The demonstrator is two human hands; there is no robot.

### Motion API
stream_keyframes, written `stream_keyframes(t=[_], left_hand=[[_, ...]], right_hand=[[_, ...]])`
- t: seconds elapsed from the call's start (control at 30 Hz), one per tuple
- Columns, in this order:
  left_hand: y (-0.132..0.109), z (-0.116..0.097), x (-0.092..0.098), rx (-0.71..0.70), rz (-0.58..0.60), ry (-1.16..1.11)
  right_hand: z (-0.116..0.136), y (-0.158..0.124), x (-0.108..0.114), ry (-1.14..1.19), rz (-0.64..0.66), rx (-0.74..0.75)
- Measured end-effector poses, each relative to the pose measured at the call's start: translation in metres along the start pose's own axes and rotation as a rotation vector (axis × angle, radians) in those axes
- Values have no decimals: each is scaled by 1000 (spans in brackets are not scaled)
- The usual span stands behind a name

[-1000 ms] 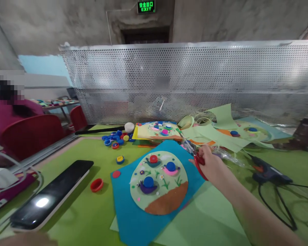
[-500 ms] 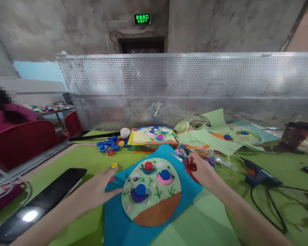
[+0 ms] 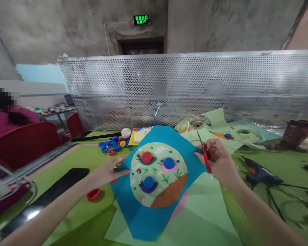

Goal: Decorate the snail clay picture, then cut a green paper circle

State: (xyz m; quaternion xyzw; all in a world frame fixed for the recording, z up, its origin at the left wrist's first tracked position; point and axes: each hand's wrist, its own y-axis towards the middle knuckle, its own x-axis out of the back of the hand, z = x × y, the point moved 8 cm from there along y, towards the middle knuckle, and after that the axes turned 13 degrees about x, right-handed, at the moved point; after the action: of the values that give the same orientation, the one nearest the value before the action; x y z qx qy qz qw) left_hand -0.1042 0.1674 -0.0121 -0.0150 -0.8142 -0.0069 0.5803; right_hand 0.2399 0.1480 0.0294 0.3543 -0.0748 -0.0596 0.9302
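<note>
A blue card is lifted at a tilt above the table, with an oval pale-green picture on it. Bottle-cap snails, one red and two blue, flowers, grass and a brown patch decorate the oval. My left hand grips the card's left edge between thumb and fingers; something small and yellow shows at its fingertips, too unclear to name. At the right edge, my right hand pinches the card with thumb and finger while holding red-handled scissors, blades pointing up.
Bottle caps lie behind my left hand, and a red cap near my left wrist. A black phone-like slab is at left. A glue gun with its cord lies at right. Light-green sheets lie under the card. A perforated metal screen stands behind.
The blue card has risen off the table and tilted, covering part of the picture behind. My right hand has brought the scissors to the card's right edge, blades now upright. A red cap came into view.
</note>
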Motion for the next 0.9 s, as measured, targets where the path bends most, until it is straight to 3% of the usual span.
stream_keyframes(t=[0.2, 0.37, 0.5, 0.7, 0.9], left_hand=[[17, -16, 12, -96, 114, -76], [27, -42, 55, -128, 39, -57], [46, -68, 80, -171, -26, 11], [85, -95, 72, -256, -15, 178], [98, -105, 63, -319, 89, 314]], right_hand=[[-18, 4, 7, 66, -79, -133], [-12, 1, 18, 61, -175, -230], [-25, -3, 27, -2, -207, -335], [-49, -4, 29, -23, -196, -368], [-49, -7, 19, 64, -165, -421]])
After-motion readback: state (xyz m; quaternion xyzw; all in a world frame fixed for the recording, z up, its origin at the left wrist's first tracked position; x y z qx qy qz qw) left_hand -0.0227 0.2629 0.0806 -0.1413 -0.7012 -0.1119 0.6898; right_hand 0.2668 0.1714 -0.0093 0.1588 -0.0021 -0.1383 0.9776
